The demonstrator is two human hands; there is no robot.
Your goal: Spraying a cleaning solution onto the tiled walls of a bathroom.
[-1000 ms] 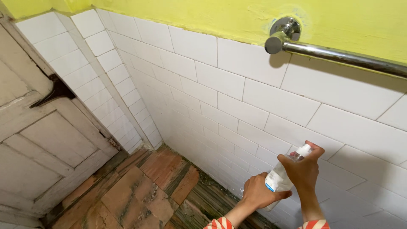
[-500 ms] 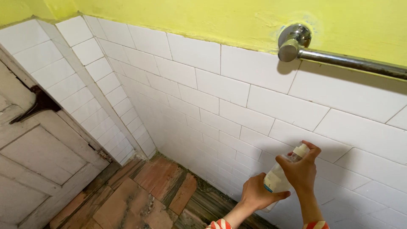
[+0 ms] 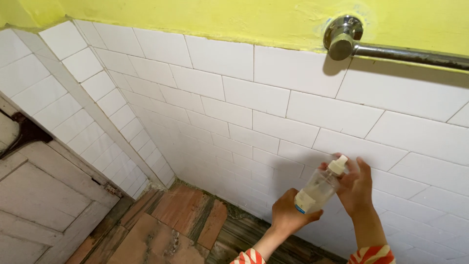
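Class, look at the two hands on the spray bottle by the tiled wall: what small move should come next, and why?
Probably press the pump top. The left hand grips the base of the clear spray bottle, the right hand is at its white nozzle, and the bottle is tilted close to the white tiled wall.

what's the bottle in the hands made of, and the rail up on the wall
Spray bottle: probably clear plastic, since the wall shows through it, with a white nozzle.
Rail: looks like chromed or polished metal, with bright mirror-like reflections.
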